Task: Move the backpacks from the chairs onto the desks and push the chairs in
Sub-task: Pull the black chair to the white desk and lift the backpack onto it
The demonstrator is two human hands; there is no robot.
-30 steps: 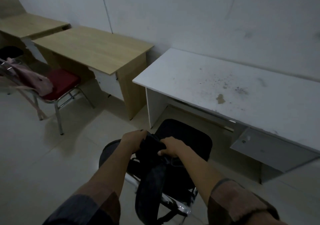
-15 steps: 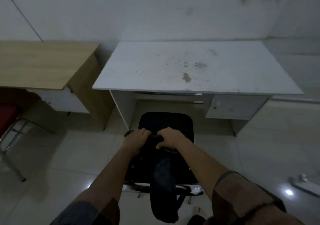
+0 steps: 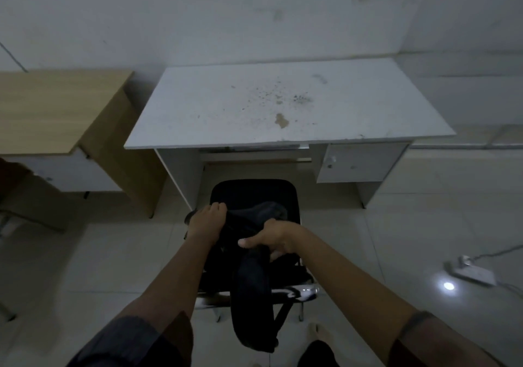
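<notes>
Two desks (white desk (image 3: 288, 106), wooden desk (image 3: 53, 106)), one chair (image 3: 254, 194), one backpack (image 3: 252, 296), seemingly one power strip (image 3: 472, 273).

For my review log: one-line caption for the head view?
Both hands, left and right, grip a black backpack over a black chair facing a white desk.

A plain, scuffed white wall (image 3: 283, 12) stands over a glossy pale tiled floor (image 3: 410, 239), dimly lit. On the floor at right lies a white power strip (image 3: 475, 273) beside a bright light reflection (image 3: 448, 286).
</notes>
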